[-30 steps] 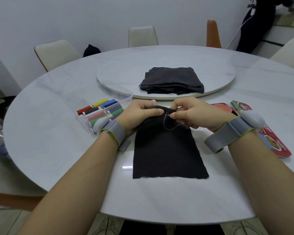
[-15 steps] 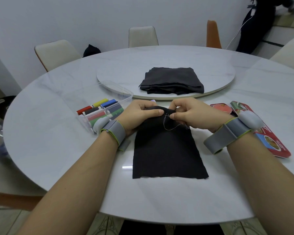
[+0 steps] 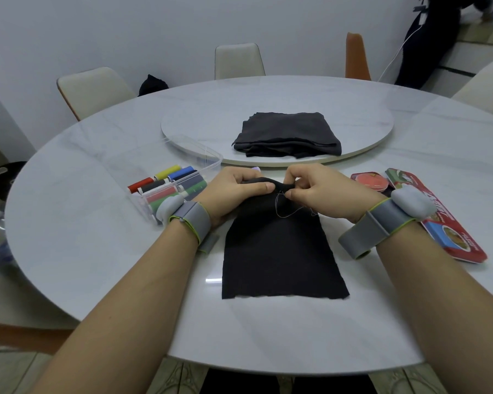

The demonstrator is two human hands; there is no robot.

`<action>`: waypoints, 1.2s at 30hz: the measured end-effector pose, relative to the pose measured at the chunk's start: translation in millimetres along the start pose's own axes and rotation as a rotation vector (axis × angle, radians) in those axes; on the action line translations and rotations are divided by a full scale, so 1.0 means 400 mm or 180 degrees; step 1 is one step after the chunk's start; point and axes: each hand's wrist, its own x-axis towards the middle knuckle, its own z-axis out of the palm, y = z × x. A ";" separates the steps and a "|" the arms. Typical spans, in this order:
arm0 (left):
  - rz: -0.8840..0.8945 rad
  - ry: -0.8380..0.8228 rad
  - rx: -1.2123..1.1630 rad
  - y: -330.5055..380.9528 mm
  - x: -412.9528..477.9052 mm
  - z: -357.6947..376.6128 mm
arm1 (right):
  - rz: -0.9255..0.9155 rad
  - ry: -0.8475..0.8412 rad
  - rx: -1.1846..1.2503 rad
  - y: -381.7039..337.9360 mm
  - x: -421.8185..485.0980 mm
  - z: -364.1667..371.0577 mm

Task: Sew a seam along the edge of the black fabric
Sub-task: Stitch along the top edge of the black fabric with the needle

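Note:
A black fabric lies flat on the white table, its far edge lifted between both hands. My left hand grips that far edge, thumb on top and fingers curled under. My right hand pinches the edge just to the right, fingertips pressed together at the fold; the needle itself is too small to make out. A loop of pale thread hangs on the fabric below my right fingertips.
A clear box of coloured thread spools sits left of my left hand. A folded stack of dark fabric rests on the round turntable behind. A red tin and a red pincushion lie to the right. Chairs ring the table.
My right hand's fingertips have shifted slightly up and left along the lifted edge. The fabric and my left hand stay almost where they were.

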 end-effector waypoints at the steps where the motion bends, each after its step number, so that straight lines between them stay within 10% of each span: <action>1: 0.0024 -0.0024 0.0024 0.000 -0.001 -0.001 | -0.0003 0.0021 -0.0039 0.000 0.000 0.001; 36: -0.0258 -0.0224 -0.0363 0.007 -0.002 -0.008 | 0.0254 -0.0156 0.1447 -0.015 -0.001 0.000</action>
